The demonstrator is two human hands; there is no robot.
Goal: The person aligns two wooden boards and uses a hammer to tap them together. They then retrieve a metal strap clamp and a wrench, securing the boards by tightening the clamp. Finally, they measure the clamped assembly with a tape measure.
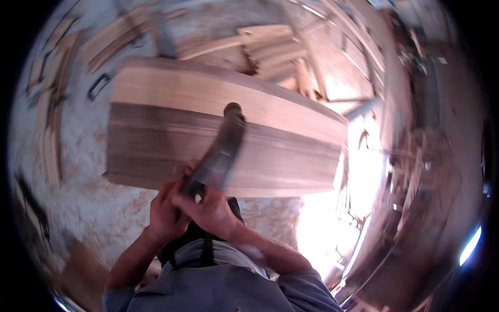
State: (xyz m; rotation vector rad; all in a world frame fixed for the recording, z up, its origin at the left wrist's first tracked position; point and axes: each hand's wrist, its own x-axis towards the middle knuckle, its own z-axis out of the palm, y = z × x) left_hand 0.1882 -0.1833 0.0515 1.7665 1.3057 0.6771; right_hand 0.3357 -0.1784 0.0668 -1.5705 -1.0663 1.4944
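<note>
In front of my body, both hands meet at the near end of a long, dark, slightly curved tool [224,148] with a rounded far end; blur hides its exact kind. My right hand [214,212] is closed around that near end. Against it, my left hand [169,210] is closed too, with curled fingers at the tool's left side; what lies inside them is partly hidden. The tool reaches out over a wide wooden panel [161,125] made of light and dark boards. Contact between the tool and the panel cannot be made out.
A black clamp [99,86] lies on the pale, dusty floor [83,151] left of the panel. Wooden boards [270,44] are stacked beyond it, and long planks [53,119] lie at far left. Bright light falls along the right side, beside blurred clutter [413,161].
</note>
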